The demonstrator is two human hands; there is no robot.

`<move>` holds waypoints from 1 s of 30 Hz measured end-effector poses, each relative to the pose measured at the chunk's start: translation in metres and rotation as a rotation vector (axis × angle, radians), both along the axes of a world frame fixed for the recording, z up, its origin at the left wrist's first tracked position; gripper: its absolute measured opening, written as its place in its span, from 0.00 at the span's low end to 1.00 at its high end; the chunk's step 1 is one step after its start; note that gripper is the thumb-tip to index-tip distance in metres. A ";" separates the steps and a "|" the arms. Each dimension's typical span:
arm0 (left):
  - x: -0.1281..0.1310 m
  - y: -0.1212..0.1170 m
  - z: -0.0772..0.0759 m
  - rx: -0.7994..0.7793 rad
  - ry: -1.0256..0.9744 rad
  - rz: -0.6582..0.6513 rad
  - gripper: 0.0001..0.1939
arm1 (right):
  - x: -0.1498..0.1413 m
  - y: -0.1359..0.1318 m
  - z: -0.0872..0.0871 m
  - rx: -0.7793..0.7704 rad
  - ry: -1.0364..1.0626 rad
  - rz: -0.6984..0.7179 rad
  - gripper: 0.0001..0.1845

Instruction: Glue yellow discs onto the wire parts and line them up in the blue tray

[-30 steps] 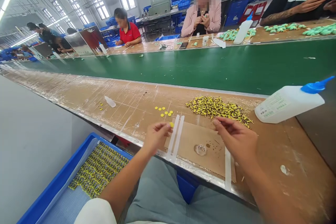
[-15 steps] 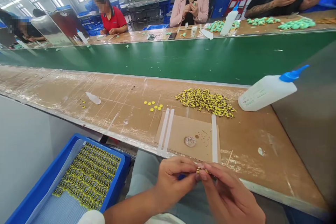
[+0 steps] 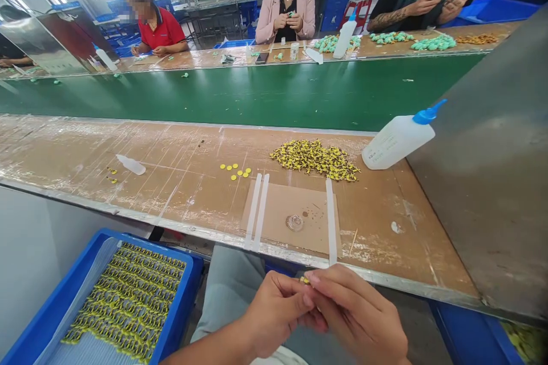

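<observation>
Just off the near table edge, my left hand (image 3: 280, 302) and my right hand (image 3: 357, 308) meet, fingertips pinched together. Between them they grip a small yellow piece (image 3: 305, 280), mostly covered by the fingers. Past my hands lies a cardboard sheet (image 3: 278, 217) taped to the table with white strips, a small round clear dish (image 3: 295, 223) on it. A heap of small yellow-and-dark pieces (image 3: 314, 158) sits behind the cardboard. At lower left, a blue tray (image 3: 183, 296) holds rows of similar yellow-and-dark pieces (image 3: 132, 296).
A white bottle with a blue nozzle (image 3: 396, 140) leans by a metal panel (image 3: 492, 194) at right. Several yellow discs (image 3: 234, 166), a small clear bottle (image 3: 131, 164) and a thin stick (image 3: 353, 241) lie on the table. Beyond a green belt (image 3: 240, 97), several people work.
My view has turned to the right, so the table things sit further left. My hands stay together on the small piece, the right fingers now covering more of it.
</observation>
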State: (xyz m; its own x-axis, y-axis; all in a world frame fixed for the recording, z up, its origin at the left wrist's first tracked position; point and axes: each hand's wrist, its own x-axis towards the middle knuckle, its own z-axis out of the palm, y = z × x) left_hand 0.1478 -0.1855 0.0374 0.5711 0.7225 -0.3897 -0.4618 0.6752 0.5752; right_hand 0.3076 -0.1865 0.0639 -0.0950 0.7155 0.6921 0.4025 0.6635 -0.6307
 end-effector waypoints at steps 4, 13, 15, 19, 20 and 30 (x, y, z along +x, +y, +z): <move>0.005 -0.005 0.000 -0.113 -0.031 -0.033 0.23 | 0.002 -0.002 0.002 -0.077 0.076 0.090 0.16; 0.011 -0.014 -0.006 -0.173 -0.135 -0.071 0.19 | -0.001 -0.003 0.005 -0.218 0.178 0.112 0.14; 0.009 -0.014 -0.005 -0.162 -0.116 -0.086 0.18 | -0.001 -0.003 0.003 -0.250 0.166 0.125 0.14; 0.004 -0.014 -0.003 -0.144 -0.069 -0.099 0.19 | 0.000 -0.002 0.002 -0.267 0.131 0.168 0.15; 0.004 -0.014 -0.002 -0.145 -0.056 -0.099 0.20 | 0.000 -0.002 0.002 -0.263 0.125 0.173 0.15; -0.001 -0.012 -0.001 -0.140 -0.022 0.072 0.22 | 0.007 0.007 -0.012 -0.187 0.131 -0.146 0.06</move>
